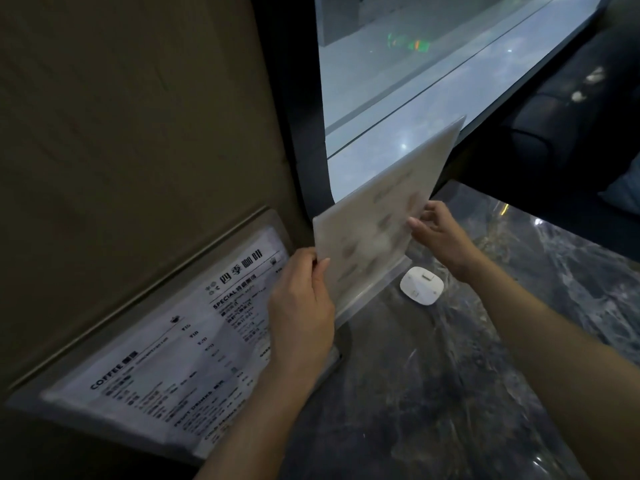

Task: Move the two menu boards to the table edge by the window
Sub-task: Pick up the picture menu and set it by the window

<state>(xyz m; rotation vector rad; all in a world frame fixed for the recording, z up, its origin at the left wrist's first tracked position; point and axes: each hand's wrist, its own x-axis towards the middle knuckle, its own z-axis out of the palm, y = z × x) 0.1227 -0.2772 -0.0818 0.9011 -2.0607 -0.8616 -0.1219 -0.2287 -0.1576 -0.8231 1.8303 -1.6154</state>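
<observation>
A pale menu board (377,216) on a clear stand is held upright between both hands at the far edge of a dark marbled table (485,375), directly in front of the window (433,81). Its near left edge is gripped by the left hand (301,306), with the thumb on the face that is seen and the fingers wrapped behind. Its right edge is pinched by the right hand (436,230), fingertips on the face and thumb curled around the side. The clear base of the board is seen at the table surface, though whether it is resting there or just lifted cannot be told. The printing on this board is blurred. A second menu board (166,358), printed in black with the headings COFFEE and SPECIAL, is leaned against the brown wall (138,116) at the left, its lower edge on the table; part of its right side is covered by the left forearm. A small white rounded device (421,285) is lying on the table just beside the base of the held board, on its right.
</observation>
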